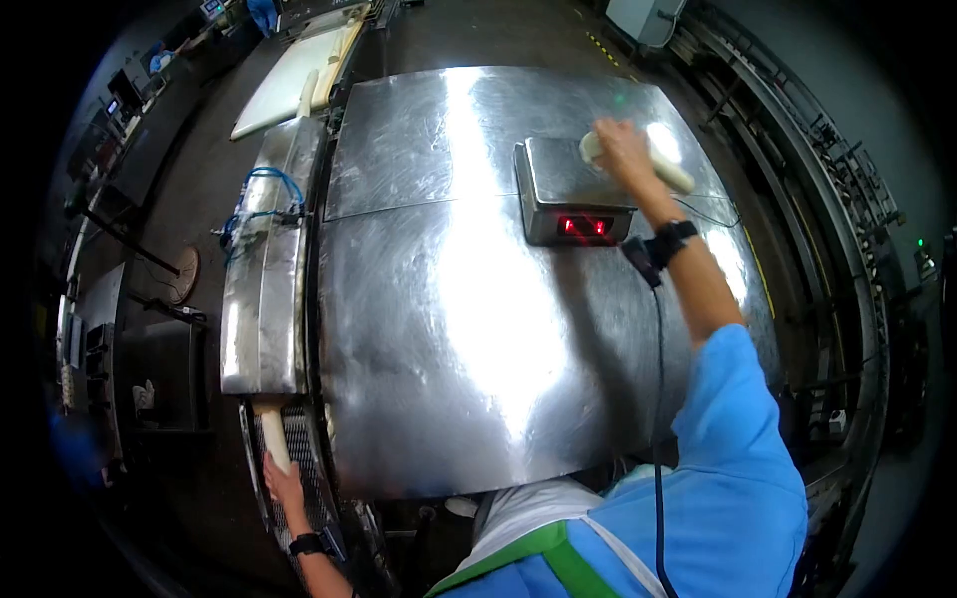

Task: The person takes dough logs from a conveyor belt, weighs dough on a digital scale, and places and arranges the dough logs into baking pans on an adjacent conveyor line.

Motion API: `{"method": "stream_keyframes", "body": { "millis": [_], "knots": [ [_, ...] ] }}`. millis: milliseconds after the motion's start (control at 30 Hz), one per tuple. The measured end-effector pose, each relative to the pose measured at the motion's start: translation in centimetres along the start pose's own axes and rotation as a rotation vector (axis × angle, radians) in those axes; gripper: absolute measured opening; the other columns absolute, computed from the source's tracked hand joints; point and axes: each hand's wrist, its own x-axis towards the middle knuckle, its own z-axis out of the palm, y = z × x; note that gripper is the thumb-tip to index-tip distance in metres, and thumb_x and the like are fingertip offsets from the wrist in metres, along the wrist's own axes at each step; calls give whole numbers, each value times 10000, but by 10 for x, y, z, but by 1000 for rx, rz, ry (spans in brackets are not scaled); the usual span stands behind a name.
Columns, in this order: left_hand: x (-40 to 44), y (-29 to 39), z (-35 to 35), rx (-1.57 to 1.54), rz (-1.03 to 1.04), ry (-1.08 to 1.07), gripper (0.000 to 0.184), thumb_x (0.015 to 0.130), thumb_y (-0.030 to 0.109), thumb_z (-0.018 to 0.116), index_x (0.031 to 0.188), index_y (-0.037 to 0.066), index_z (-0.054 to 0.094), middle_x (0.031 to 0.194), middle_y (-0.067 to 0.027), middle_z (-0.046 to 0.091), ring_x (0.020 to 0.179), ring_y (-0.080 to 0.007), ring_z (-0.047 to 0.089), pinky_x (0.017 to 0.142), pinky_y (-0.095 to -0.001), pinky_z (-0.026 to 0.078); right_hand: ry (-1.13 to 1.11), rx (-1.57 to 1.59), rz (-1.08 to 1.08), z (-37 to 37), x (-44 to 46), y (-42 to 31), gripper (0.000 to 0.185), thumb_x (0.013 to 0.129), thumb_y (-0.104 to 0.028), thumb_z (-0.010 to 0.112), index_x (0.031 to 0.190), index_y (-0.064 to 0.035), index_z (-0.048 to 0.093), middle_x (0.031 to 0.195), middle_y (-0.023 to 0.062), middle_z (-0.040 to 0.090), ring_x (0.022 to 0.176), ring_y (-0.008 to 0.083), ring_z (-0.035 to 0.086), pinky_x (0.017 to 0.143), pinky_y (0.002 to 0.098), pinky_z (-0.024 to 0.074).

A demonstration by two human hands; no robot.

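On the metal mesh belt at lower left, my left hand (284, 485) is closed around the near end of a pale dough roll (273, 439). The far end of that roll runs under a long steel cover. My right hand (622, 149) reaches out over a steel weighing scale (570, 177), its fingers wrapped round another pale dough roll (670, 172). This roll sticks out on both sides of the hand, over the scale's right edge. Red digits glow on the scale's display (584, 227).
A large shiny steel table (419, 319) bears the scale. Along its left side runs the steel cover (269, 269) with blue air hoses (261, 189). Beyond it lies a white belt (289, 85). A metal rack (797, 199) stands right. A person in blue (264, 15) is far back.
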Motion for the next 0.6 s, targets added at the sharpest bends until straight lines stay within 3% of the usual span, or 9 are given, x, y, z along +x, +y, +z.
{"method": "stream_keyframes", "body": {
  "millis": [33,133,200,300,433,500,600],
  "knots": [
    [-3,0,1,-43,-3,-32,654,677,176,598,1241,177,266,1236,-86,327,1087,-330,346,866,-457,288,-147,-42,13,29,7,-2,420,609,-211,639,978,-110,466,1060,70,488,935,273,463,700,469,373],
    [-8,-6,6,16,-47,-9,662,688,126,587,1251,185,244,1223,-97,349,1072,-322,370,854,-460,296,-315,99,58,93,3,-24,508,610,-254,656,1036,-107,423,1024,77,488,933,270,466,681,433,387],
    [-16,-11,5,75,-98,14,668,694,82,576,1256,197,234,1215,-103,361,1057,-320,386,834,-460,309,35,256,-32,111,0,-31,470,647,-328,624,1015,-108,432,929,75,514,891,275,485,700,429,383],
    [-16,-32,4,33,-91,-16,668,689,55,575,1254,182,239,1198,-113,378,1039,-328,401,829,-435,320,2,221,-8,110,1,-32,531,649,-392,614,1036,-88,414,971,88,500,918,298,474,692,410,380],
    [-21,-50,4,173,-138,-45,670,679,10,561,1255,116,234,1186,-141,384,1045,-333,395,849,-405,323,-41,171,9,102,4,-31,627,664,-502,548,1144,-138,378,1051,113,490,944,319,463,760,456,350],
    [-28,-62,-1,176,-96,-71,676,677,33,570,1258,109,233,1186,-153,378,1060,-336,375,876,-410,299,-129,256,152,102,9,-22,654,681,-566,494,1185,-166,376,1135,107,456,1040,325,401,834,535,274],
    [-35,-57,-16,108,-64,-49,662,686,173,596,1249,87,259,1216,-171,345,1102,-339,325,920,-407,247,43,285,209,82,16,10,618,709,-571,455,1168,-161,405,1136,109,454,1037,322,398,858,499,274]
  ]
}}
